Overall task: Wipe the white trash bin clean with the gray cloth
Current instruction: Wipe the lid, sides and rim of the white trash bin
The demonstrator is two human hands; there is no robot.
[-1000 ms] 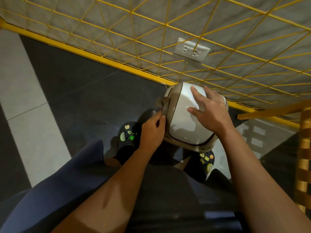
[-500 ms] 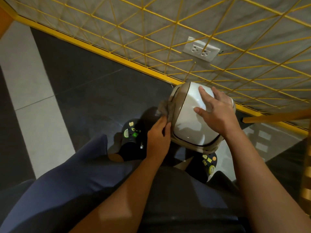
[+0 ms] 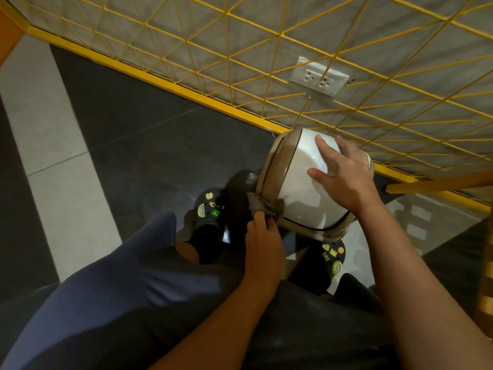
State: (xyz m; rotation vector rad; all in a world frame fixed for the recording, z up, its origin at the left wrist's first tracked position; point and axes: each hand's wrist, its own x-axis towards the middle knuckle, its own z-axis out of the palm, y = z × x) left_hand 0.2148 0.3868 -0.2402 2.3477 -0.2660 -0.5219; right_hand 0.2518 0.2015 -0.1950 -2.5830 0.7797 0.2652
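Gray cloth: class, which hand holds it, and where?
The left hand pinches the gray cloth at its near end, pressed against the white trash bin's rim.

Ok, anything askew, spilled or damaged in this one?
Nothing spilled or damaged. The white trash bin is tilted, but the right hand steadies it while the left hand presses the gray cloth to its beige rim.

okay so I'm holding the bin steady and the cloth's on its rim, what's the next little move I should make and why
Probably slide the gray cloth further along the tan rim toward the near corner. Your left hand presses it against the left edge of the white trash bin, while your right hand lies flat on the white lid, bracing it, so the bin should stay put as you wipe.
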